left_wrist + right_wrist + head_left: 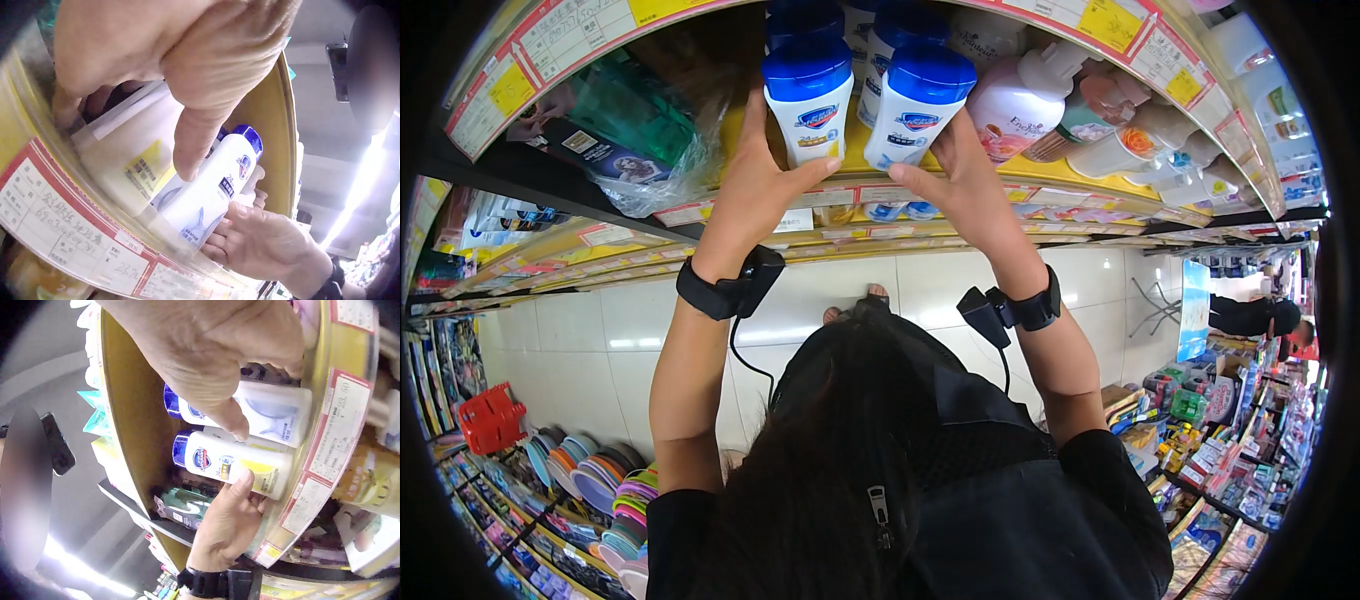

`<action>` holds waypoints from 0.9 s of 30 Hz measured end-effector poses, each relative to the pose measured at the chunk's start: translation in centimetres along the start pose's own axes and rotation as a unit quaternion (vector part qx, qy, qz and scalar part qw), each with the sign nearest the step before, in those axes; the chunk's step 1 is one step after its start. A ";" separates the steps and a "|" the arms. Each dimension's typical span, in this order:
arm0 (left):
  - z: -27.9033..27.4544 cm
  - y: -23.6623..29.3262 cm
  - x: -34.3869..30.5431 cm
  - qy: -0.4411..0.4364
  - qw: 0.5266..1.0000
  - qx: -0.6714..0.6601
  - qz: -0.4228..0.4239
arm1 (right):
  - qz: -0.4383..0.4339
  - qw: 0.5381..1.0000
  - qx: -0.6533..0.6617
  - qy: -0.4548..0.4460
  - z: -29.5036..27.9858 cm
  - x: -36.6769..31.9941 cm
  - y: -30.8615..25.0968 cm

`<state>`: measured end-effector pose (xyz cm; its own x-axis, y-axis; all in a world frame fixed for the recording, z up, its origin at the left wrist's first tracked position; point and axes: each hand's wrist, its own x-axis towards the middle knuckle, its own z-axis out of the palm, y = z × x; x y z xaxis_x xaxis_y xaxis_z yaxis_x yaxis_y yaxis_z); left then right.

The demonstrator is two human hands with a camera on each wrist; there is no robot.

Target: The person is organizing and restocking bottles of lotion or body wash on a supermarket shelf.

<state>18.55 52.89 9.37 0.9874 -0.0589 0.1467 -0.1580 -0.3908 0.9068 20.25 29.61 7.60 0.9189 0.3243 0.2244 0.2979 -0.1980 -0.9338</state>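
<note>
Two white body wash bottles with blue caps and shield logos stand side by side at the front of the shelf. My left hand (762, 190) holds the left bottle (808, 118), which has yellow on its lower front (270, 475). Its thumb lies across the front, and the fingers go round the outer side. My right hand (968, 195) grips the right bottle (912, 112), with pale blue print low on its front (195, 228), thumb in front and fingers at the outer side. More blue-capped bottles (857, 28) stand close behind these two.
Pink and white pump bottles (1022, 100) stand right of the pair. A plastic-wrapped green package (635, 115) lies to the left. A price-tag rail (685, 213) runs along the shelf's front edge. Stacked basins (595, 475) and a red basket (490, 415) are across the aisle.
</note>
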 end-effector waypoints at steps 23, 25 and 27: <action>1.2 0.1 0.2 -0.050 0.998 -0.026 -0.025 | 0.030 0.998 -0.023 0.041 2.2 1.0 -1.2; 1.2 0.1 0.2 -0.048 0.998 -0.026 -0.022 | 0.025 0.998 -0.026 0.043 2.2 1.0 -0.9; 1.1 -0.1 0.2 -0.046 0.998 -0.019 -0.023 | 0.020 0.999 -0.004 0.039 2.1 0.9 -0.5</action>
<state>18.78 51.84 8.89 0.9894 -0.1271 0.0698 -0.1115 -0.3596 0.9264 20.40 31.96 7.71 0.9475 0.2428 0.2079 0.2618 -0.2164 -0.9405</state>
